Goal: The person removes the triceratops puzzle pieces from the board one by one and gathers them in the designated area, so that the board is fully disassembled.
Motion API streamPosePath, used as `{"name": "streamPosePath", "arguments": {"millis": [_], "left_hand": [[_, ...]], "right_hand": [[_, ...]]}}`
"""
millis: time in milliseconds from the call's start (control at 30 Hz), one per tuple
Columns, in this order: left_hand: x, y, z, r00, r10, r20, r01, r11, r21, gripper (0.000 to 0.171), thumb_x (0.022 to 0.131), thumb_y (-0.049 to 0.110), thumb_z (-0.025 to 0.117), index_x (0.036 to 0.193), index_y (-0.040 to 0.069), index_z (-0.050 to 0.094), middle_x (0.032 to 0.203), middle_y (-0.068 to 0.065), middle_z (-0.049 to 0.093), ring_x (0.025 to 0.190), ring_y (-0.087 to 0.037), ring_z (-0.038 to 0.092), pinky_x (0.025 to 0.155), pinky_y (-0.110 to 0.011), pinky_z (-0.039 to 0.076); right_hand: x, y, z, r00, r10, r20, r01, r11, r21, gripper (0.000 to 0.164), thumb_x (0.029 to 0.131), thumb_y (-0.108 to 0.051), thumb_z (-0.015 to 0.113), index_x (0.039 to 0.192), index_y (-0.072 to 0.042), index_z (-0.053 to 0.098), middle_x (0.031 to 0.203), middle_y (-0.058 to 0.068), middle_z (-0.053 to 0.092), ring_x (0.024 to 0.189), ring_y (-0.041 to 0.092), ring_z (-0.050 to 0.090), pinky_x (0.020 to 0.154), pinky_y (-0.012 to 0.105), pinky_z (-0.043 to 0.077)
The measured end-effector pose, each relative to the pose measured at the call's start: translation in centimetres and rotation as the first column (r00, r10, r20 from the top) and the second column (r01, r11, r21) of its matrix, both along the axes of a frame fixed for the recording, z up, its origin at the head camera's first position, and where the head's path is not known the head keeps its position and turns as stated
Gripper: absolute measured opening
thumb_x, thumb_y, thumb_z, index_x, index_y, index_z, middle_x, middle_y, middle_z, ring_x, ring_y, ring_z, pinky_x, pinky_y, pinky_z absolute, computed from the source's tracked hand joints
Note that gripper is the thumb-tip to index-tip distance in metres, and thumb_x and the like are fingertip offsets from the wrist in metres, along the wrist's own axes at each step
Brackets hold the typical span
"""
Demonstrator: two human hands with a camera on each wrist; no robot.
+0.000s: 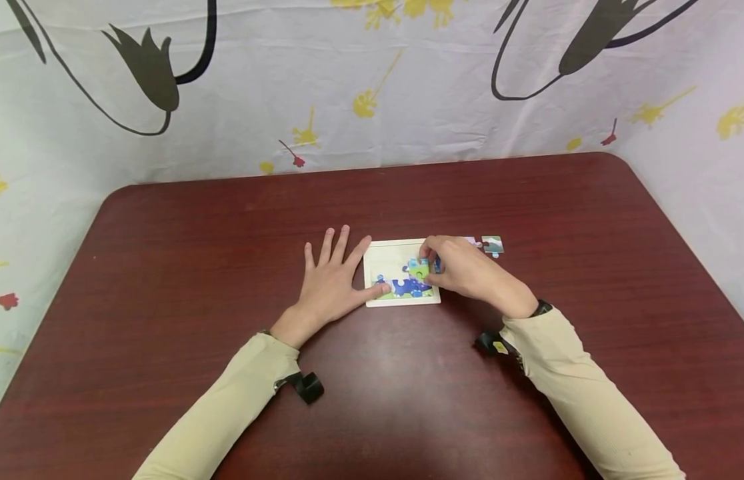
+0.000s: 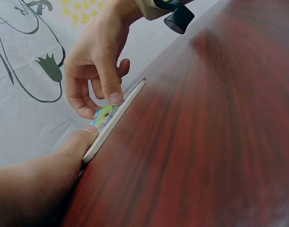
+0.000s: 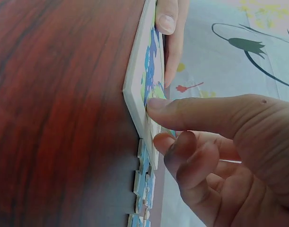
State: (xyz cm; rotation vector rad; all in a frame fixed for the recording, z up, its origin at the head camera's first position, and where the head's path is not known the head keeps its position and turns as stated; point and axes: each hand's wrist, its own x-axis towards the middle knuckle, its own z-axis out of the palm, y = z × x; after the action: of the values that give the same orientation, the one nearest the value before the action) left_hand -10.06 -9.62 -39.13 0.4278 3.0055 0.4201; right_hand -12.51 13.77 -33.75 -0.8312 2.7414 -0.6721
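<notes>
A pale-framed jigsaw puzzle tray (image 1: 402, 303) lies on the table, with blue and purple pieces fitted along its lower part. My left hand (image 1: 331, 283) is spread flat at the tray's left side, its thumb resting on the lower left corner. Over the tray's right part, my right hand (image 1: 468, 270) pinches a green and light-blue puzzle piece (image 1: 418, 269) between thumb and fingers. The same piece (image 2: 104, 113) shows under the right hand in the left wrist view. In the right wrist view, the thumb presses close to the tray's surface; the piece is mostly hidden there.
Loose puzzle pieces (image 1: 493, 245) lie to the right of the tray, partly behind the right hand. More loose pieces (image 3: 140, 182) line up beside the tray's edge in the right wrist view. The dark red table (image 1: 228, 220) meets a patterned white curtain (image 1: 240, 127) at its back.
</notes>
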Motion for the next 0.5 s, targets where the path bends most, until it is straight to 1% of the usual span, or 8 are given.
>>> {"name": "streamPosePath", "arguments": {"millis": [133,267,400,500], "left_hand": [[0.0,0.0,0.0,1.0,0.0,0.001,0.0,1.0,0.003,0.092,0.075,0.079,0.042,0.15,0.03,0.018,0.155,-0.008,0.003,0.14,-0.029,-0.007,0.104,-0.059,-0.007],[0.0,0.0,0.1,1.0,0.0,0.002,0.0,1.0,0.008,0.092,0.075,0.079,0.042,0.15,0.03,0.018,0.155,-0.008,0.003,0.14,-0.029,-0.007,0.104,-0.059,-0.007],[0.0,0.0,0.1,1.0,-0.001,-0.002,0.001,1.0,0.009,0.092,0.075,0.079,0.042,0.15,0.03,0.019,0.155,-0.008,0.004,0.14,-0.03,-0.007,0.104,-0.059,-0.006],[0.0,0.0,0.0,1.0,0.0,-0.003,0.0,1.0,0.009,0.093,0.075,0.08,0.042,0.15,0.03,0.019,0.155,-0.008,0.004,0.14,-0.03,-0.006,0.104,-0.059,-0.006]], "right_hand": [[-0.1,0.1,0.0,1.0,0.008,-0.006,-0.008,1.0,-0.003,0.027,0.074,-0.011,0.079,0.093,-0.004,0.062,0.079,0.003,0.059,0.063,0.014,0.049,0.061,0.03,0.043],[-0.2,0.6,0.2,0.999,0.015,-0.033,-0.015,1.0,-0.007,0.027,0.074,-0.013,0.077,0.094,-0.003,0.062,0.081,0.005,0.061,0.062,0.013,0.048,0.06,0.03,0.042],[-0.3,1.7,0.9,0.998,0.005,-0.064,-0.006,1.0,-0.012,0.028,0.074,-0.011,0.076,0.097,-0.002,0.062,0.084,0.007,0.062,0.061,0.013,0.049,0.057,0.029,0.042],[-0.5,2.8,1.4,0.998,-0.004,-0.065,0.004,1.0,-0.003,0.029,0.074,-0.01,0.075,0.099,-0.001,0.062,0.084,0.007,0.063,0.061,0.013,0.049,0.054,0.028,0.041]]}}
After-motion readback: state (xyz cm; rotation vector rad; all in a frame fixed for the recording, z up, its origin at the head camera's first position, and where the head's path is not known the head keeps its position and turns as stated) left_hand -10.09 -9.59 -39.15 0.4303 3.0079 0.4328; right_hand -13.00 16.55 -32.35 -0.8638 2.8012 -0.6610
